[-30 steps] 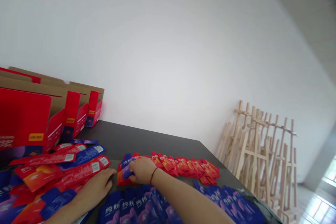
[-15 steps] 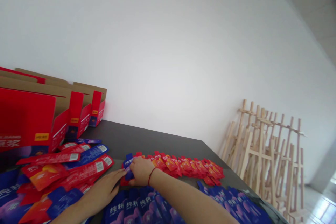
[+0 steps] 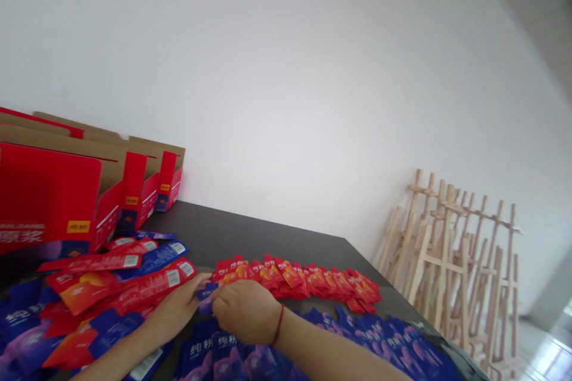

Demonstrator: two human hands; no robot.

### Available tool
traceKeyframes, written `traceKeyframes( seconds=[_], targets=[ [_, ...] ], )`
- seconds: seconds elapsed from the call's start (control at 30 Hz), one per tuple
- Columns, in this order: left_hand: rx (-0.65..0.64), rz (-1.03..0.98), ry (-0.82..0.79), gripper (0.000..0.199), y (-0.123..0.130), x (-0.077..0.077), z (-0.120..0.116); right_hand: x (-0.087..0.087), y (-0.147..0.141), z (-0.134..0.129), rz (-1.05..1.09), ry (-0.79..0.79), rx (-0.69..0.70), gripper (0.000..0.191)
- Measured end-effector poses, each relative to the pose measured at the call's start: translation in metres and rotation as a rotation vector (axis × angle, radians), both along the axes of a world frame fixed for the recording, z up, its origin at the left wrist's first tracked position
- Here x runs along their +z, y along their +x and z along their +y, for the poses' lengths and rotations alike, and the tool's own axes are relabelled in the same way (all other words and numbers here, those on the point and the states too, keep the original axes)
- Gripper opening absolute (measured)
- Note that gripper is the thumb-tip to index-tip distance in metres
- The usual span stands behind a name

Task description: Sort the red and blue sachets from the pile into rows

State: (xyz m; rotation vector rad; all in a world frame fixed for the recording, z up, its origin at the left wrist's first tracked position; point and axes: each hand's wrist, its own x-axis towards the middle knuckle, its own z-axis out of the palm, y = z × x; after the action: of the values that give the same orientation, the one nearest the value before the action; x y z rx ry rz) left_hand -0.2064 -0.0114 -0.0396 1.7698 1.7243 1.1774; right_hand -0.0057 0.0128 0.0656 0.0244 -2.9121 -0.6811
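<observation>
Working at the desk [image 3: 250, 229], we have both hands drawn together over a small blue sachet [image 3: 205, 299], just in front of a long row of overlapping red sachets [image 3: 290, 277]. Our right grip [image 3: 245, 311] is clenched, its fingers curled down onto the sachet's right end, and a thin red cord [image 3: 277, 326] circles that wrist. Our left grip [image 3: 176, 309] reaches in from the other side with its fingers stretched out, the tips at the sachet's left edge. The sachet is mostly hidden here, so we cannot tell whether those fingers pinch it or merely touch it. Blue sachets [image 3: 379, 339] lie in overlapping rows nearer us, below our forearms. Long red and blue barcoded packets [image 3: 143, 289] are heaped to the left, just beside our left hand. Red cardboard display boxes [image 3: 49, 190] stand in a line beyond them, in front of a white wall [image 3: 286, 71], and wooden easels [image 3: 451, 262] lean against that wall, off to the right of the desk.
</observation>
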Motion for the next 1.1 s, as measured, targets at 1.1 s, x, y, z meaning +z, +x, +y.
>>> traceKeyframes(
  seconds=[1.1],
  targets=[
    [0.010, 0.498, -0.061, 0.035, -0.033, 0.005, -0.079, -0.062, 0.030, -0.036, -0.012, -0.449, 0.026, 0.047]
  ],
)
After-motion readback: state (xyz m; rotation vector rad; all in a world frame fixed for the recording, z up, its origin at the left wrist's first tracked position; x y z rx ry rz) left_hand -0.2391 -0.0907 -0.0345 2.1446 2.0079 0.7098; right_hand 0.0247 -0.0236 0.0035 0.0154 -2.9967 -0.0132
